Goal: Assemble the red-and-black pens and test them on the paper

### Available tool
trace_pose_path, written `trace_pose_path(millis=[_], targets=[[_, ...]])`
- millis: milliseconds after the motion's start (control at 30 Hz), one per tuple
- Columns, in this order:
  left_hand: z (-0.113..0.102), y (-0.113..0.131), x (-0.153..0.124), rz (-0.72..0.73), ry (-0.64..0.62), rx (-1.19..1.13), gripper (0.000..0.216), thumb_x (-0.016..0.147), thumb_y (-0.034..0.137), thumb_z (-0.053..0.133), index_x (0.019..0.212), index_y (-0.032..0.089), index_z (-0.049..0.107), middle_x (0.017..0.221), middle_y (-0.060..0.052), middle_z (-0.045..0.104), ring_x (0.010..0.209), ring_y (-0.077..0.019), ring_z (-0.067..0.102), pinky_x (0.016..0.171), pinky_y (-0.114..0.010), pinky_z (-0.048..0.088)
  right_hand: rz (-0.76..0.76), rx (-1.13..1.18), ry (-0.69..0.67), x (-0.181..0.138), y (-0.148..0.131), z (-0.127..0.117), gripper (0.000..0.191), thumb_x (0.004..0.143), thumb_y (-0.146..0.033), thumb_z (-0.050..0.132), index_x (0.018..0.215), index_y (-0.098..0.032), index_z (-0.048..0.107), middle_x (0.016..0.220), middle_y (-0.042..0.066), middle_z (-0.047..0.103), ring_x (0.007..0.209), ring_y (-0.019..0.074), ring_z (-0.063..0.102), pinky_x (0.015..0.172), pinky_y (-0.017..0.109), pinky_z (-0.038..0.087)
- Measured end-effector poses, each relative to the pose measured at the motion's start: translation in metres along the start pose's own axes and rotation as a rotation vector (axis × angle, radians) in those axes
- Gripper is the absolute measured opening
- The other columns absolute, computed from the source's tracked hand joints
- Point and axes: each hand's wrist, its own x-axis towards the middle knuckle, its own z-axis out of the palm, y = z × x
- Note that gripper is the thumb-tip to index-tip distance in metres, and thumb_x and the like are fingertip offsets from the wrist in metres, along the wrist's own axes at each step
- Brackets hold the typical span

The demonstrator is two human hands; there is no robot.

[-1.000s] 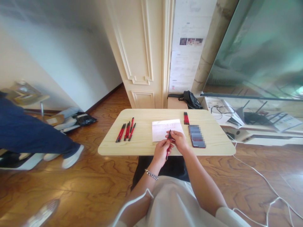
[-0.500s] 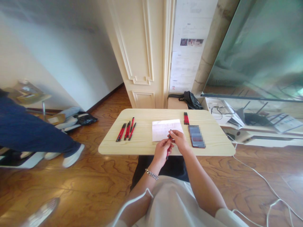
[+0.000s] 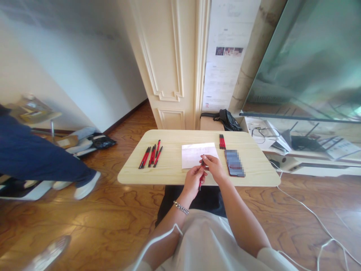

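Over the near edge of the small table (image 3: 169,178), my left hand (image 3: 194,180) is closed round the red lower part of a pen (image 3: 200,185). My right hand (image 3: 213,166) pinches the same pen's dark upper end; the fingers hide much of its middle. Just beyond them lies a white sheet of paper (image 3: 194,152) with faint marks. Several red and black pens (image 3: 151,156) lie in a loose group on the left of the table. A smaller row of pens (image 3: 222,141) is near the back right, behind a phone (image 3: 234,163).
A black bag (image 3: 227,119) rests behind the table. At the right, a low cabinet (image 3: 318,165) carries a router (image 3: 306,143) and papers under a big screen (image 3: 310,60). White cable (image 3: 313,209) trails over the floor. Another person's leg (image 3: 47,150) is at the left.
Both hands keep nearly the same hold on the pen, with only a very slight shift. The pens, paper and phone lie as before.
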Motion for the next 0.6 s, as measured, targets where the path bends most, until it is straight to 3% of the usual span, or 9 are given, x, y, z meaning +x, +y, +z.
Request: trace_pose_path(millis=[133, 267, 367, 467, 600], targets=[[0.0013, 0.0011, -0.0010, -0.010, 0.008, 0.004, 0.034, 0.070, 0.043, 0.071, 0.085, 0.013, 0.061, 0.064, -0.001, 0.058, 0.045, -0.0058, 0.044, 0.041, -0.020, 0.028, -0.030, -0.011, 0.033, 0.0010, -0.0001, 0.0019, 0.039, 0.068, -0.054, 0.070, 0.075, -0.016, 0.063, 0.067, 0.002, 0.061, 0.062, 0.0132, 0.055, 0.062, 0.028, 0.047], [0.0017, 0.0002, -0.0016, -0.007, 0.012, 0.011, 0.034, 0.069, 0.042, 0.072, 0.080, 0.013, 0.059, 0.063, -0.001, 0.059, 0.044, -0.0057, 0.045, 0.041, -0.020, 0.028, 0.037, 0.074, -0.058, 0.0000, -0.0027, 0.0004, 0.040, 0.069, -0.054, 0.068, 0.084, -0.016, 0.067, 0.076, 0.005, 0.065, 0.069, 0.0152, 0.059, 0.067, 0.030, 0.049], [0.0022, 0.0000, -0.0012, 0.004, 0.007, 0.011, 0.034, 0.070, 0.043, 0.071, 0.082, 0.013, 0.059, 0.064, -0.001, 0.058, 0.045, -0.0058, 0.045, 0.041, -0.020, 0.029, 0.036, 0.045, -0.029, 0.0000, -0.0023, 0.0005, 0.042, 0.071, -0.054, 0.067, 0.089, -0.016, 0.067, 0.079, 0.005, 0.066, 0.065, 0.0135, 0.058, 0.063, 0.028, 0.047], [0.0023, -0.0002, -0.0011, 0.015, -0.012, 0.011, 0.034, 0.072, 0.042, 0.070, 0.086, 0.013, 0.060, 0.065, -0.001, 0.059, 0.045, -0.0058, 0.045, 0.042, -0.019, 0.029, -0.029, 0.012, 0.039, -0.0003, -0.0008, 0.0017, 0.038, 0.068, -0.051, 0.071, 0.083, -0.016, 0.065, 0.067, 0.001, 0.062, 0.058, 0.0114, 0.054, 0.059, 0.026, 0.045], [0.0011, -0.0017, -0.0022, 0.004, 0.017, 0.017, 0.033, 0.071, 0.043, 0.070, 0.083, 0.014, 0.059, 0.065, -0.001, 0.059, 0.045, -0.0057, 0.045, 0.041, -0.020, 0.028, 0.014, 0.079, -0.046, -0.0023, -0.0012, -0.0001, 0.039, 0.069, -0.051, 0.069, 0.088, -0.017, 0.066, 0.076, 0.004, 0.066, 0.066, 0.0140, 0.059, 0.065, 0.029, 0.047]])
